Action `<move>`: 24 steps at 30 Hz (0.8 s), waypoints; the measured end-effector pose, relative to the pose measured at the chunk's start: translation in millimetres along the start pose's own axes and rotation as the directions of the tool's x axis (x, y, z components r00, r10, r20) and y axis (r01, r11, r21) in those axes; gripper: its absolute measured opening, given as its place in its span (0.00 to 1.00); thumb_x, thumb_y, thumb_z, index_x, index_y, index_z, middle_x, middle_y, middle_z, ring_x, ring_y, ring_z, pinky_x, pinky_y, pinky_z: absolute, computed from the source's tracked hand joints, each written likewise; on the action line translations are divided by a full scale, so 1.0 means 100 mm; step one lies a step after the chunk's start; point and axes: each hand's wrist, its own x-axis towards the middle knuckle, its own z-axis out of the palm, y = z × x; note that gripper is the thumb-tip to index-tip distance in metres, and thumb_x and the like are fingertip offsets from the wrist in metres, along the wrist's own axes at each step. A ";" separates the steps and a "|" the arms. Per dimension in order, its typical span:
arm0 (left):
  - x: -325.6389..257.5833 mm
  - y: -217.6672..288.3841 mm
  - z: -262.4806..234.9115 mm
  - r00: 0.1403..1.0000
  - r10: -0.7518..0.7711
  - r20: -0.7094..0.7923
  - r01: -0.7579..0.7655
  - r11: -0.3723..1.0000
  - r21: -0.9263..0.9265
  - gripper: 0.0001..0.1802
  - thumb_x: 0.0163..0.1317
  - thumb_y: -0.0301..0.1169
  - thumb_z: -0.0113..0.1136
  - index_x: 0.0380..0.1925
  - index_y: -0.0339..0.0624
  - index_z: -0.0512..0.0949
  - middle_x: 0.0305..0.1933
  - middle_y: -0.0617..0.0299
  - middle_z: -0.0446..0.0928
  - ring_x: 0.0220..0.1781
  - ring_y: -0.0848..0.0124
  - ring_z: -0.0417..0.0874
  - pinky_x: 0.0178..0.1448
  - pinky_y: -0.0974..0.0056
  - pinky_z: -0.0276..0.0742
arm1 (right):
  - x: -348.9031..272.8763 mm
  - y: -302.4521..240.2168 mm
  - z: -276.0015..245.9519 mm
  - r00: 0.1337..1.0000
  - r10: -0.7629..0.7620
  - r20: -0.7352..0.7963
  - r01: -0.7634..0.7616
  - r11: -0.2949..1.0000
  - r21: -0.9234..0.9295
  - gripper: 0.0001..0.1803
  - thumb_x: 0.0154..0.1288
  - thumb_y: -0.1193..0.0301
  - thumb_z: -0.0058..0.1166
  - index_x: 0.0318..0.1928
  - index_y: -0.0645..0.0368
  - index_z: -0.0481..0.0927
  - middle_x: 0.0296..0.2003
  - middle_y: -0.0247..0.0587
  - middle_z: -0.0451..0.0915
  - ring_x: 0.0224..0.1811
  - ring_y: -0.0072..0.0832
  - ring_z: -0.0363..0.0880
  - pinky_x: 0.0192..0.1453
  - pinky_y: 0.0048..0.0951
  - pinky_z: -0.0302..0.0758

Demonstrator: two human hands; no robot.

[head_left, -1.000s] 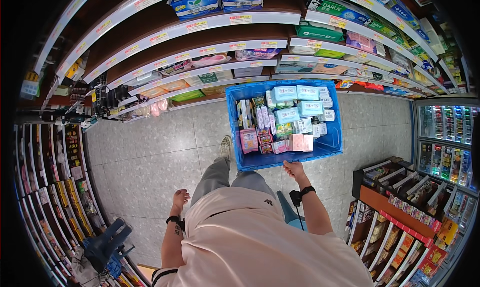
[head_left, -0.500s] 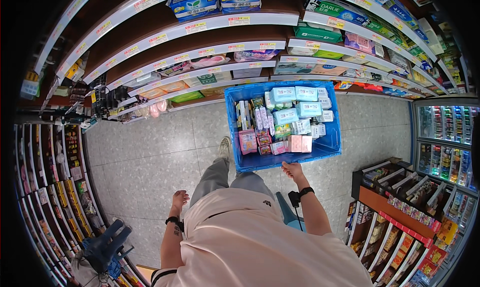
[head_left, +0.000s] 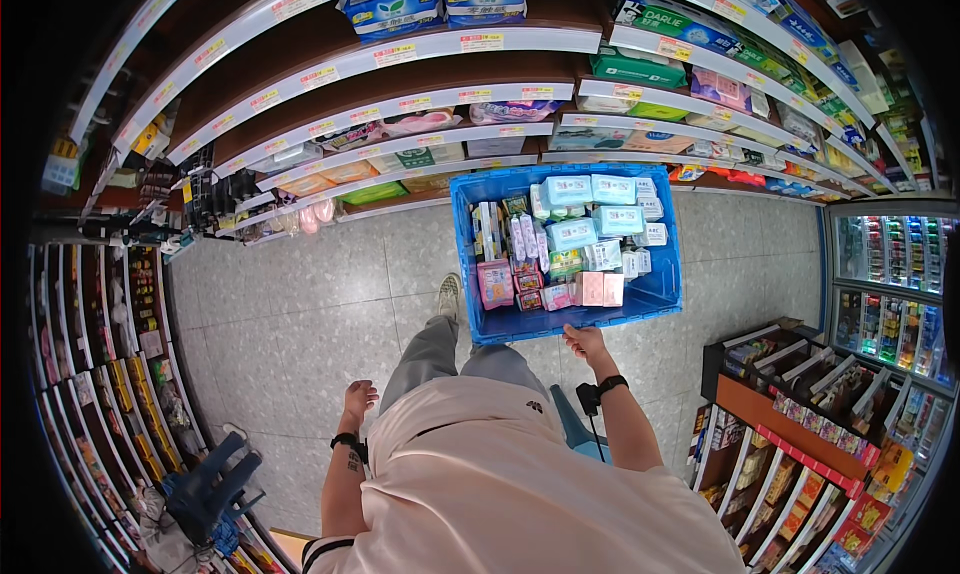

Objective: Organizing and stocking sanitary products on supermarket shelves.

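A blue plastic crate [head_left: 560, 331] stands in front of my legs, at the foot of the shelves. Light-blue packs [head_left: 617, 220] fill its far right part, with white packs [head_left: 603, 254] beside them. Pink boxes [head_left: 590, 289] lie at the near side, a pink pack [head_left: 495, 284] in the near left corner, and slim lilac packs [head_left: 523, 237] left of the middle. My right hand [head_left: 582, 342] is closed at the crate's near rim, its fingers partly hidden. My left hand [head_left: 361, 398] hangs beside my thigh, empty, its fingers loosely bent and apart.
Long shelves [head_left: 440, 42] with packaged goods run across the far side. More shelving [head_left: 100, 374] lines the left. A drinks fridge [head_left: 885, 244] and a low display rack [head_left: 790, 414] stand right. Another person's dark-trousered legs [head_left: 210, 479] are at the lower left.
The other person's legs at the lower left have shifted a little, and a light shoe shows there now. My hands and the crate have kept their places.
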 end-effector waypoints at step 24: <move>-0.25 -0.36 -0.18 0.995 0.006 -0.098 -0.017 0.994 -0.111 0.17 0.64 0.38 0.57 0.49 0.41 0.75 0.34 0.63 0.78 0.32 0.70 0.81 0.35 0.65 0.73 | 0.45 -1.14 -0.05 0.796 -0.064 -0.602 -0.398 0.695 -0.599 0.80 0.30 0.42 0.80 0.76 0.38 0.31 0.74 0.70 0.34 0.78 0.64 0.36 0.77 0.54 0.51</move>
